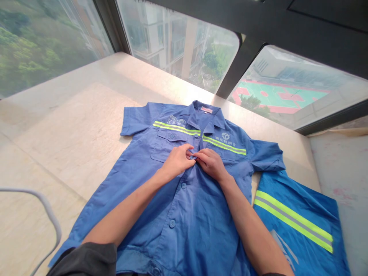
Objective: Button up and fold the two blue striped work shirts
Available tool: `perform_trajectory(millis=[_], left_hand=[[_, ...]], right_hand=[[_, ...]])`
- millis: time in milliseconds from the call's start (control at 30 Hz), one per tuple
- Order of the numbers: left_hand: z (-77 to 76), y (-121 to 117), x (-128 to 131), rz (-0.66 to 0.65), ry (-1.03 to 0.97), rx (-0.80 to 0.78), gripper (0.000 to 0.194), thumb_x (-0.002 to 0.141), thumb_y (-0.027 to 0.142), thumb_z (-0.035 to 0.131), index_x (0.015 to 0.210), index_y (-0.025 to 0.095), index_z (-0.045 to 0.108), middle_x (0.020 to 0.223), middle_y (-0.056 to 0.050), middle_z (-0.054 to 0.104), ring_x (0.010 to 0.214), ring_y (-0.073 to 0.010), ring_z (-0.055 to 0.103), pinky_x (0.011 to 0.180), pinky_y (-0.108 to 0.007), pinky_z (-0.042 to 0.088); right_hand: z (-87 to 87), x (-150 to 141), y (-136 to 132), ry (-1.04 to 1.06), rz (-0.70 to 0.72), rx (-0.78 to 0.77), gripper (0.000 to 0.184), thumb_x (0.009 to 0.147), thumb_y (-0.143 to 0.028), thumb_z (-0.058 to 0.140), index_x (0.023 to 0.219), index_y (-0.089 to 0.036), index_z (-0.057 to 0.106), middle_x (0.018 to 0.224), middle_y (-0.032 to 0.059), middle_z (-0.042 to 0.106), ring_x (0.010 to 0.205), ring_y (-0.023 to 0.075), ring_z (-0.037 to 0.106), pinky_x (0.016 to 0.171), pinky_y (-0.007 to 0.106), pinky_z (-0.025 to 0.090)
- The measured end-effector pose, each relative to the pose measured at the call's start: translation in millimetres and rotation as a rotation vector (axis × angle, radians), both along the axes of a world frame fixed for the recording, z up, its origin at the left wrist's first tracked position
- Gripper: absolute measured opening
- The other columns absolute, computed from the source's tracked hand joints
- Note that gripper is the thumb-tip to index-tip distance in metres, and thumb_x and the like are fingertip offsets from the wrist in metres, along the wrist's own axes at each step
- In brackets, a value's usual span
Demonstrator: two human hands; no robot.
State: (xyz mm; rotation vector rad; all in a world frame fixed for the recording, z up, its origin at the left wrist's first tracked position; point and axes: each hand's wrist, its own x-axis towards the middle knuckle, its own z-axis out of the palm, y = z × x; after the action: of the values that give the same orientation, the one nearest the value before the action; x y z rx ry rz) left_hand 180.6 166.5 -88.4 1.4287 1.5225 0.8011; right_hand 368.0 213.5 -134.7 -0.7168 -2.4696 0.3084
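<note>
A blue short-sleeved work shirt (207, 214) with yellow-green reflective bands lies face up, its collar toward the window. At the chest, my left hand (179, 159) pinches the edge of the front placket. Close against it, my right hand (211, 163) grips the same edge with bent fingers; the fingertips of both hands meet there. The button or buttonhole between them is mostly hidden. Below the hands the placket is fastened, with a button (172, 224) showing near the belly. Above them the front parts toward the open collar (202, 115).
A second, brighter blue garment (313, 207) with a reflective band lies to the right, partly under the shirt's sleeve. A grey cable (51, 214) curves at the lower left. Windows with a dark frame (230, 82) border the pale stone surface (71, 145).
</note>
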Motion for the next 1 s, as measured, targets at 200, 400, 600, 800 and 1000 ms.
perform_trajectory(millis=[200,400,600,800,1000], left_hand=[[-1.7,-4,7,0.016,0.156,0.074,0.046,0.07,0.01,0.057,0.113,0.016,0.069,0.098,-0.007,0.075,0.091,-0.0213,0.07,0.086,-0.029,0.054],[-6.6,-1,3,-0.007,0.073,0.071,0.044,0.068,0.01,0.057,0.109,0.015,0.071,0.097,-0.007,0.076,0.091,-0.0206,0.071,0.082,-0.027,0.056],[-12.3,4,-4,-0.057,0.027,0.097,0.037,0.069,0.012,0.056,0.102,0.016,0.073,0.093,-0.005,0.076,0.089,-0.0198,0.071,0.08,-0.027,0.056],[-16.0,7,-8,-0.081,-0.067,0.061,0.033,0.069,0.011,0.056,0.096,0.016,0.074,0.091,-0.002,0.076,0.083,-0.0167,0.071,0.078,-0.025,0.056],[-15.3,7,-8,-0.083,-0.065,0.073,0.032,0.069,0.011,0.054,0.094,0.016,0.074,0.088,-0.002,0.076,0.08,-0.0159,0.071,0.075,-0.023,0.055]], right_hand=[[1.2,-1,0,-0.033,-0.006,-0.03,0.023,0.101,-0.03,0.049,0.102,-0.022,0.071,0.091,0.0084,0.068,0.081,0.0204,0.059,0.073,0.034,0.045],[0.6,-1,1,-0.057,-0.02,0.004,0.024,0.101,-0.029,0.048,0.099,-0.021,0.07,0.091,0.0078,0.068,0.08,0.0194,0.058,0.072,0.033,0.043],[-2.9,-1,3,-0.031,-0.01,-0.018,0.02,0.1,-0.024,0.05,0.102,-0.021,0.07,0.092,0.0086,0.068,0.081,0.021,0.06,0.071,0.033,0.044],[-3.7,0,5,-0.018,-0.001,-0.058,0.018,0.099,-0.023,0.052,0.103,-0.022,0.069,0.092,0.0077,0.068,0.084,0.0208,0.061,0.073,0.033,0.045],[-2.6,0,5,-0.03,0.0,-0.051,0.019,0.1,-0.022,0.048,0.102,-0.02,0.067,0.092,0.0078,0.068,0.083,0.0201,0.06,0.072,0.032,0.045]])
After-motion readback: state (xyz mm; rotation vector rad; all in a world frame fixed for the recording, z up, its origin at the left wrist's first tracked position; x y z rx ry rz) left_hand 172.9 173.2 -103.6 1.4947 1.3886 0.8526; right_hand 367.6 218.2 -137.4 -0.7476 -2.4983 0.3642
